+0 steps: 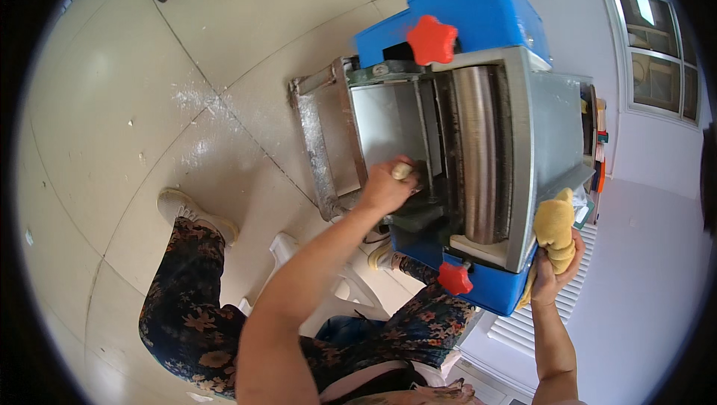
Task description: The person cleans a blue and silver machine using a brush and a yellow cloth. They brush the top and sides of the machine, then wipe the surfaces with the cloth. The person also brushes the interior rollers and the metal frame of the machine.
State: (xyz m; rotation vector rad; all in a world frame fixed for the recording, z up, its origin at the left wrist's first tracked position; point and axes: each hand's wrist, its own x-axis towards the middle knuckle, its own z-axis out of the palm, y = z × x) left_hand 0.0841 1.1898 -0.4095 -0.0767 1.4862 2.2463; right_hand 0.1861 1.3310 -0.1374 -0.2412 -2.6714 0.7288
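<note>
A dough roller machine stands before me, with a polished steel roller, blue side covers and red star knobs. My left hand grips the pale handle of a small tool inside the open frame below the roller. The tool's dark head is blurred and partly hidden by my fingers, so I cannot tell its kind. At the machine's right side, my right hand holds a bunched yellow cloth against the blue cover's edge.
A metal frame sticks out from the machine's left side. White powder dusts the floor tiles. A white plastic stool stands by my legs. Beyond the machine are a white radiator, shelved items and a window.
</note>
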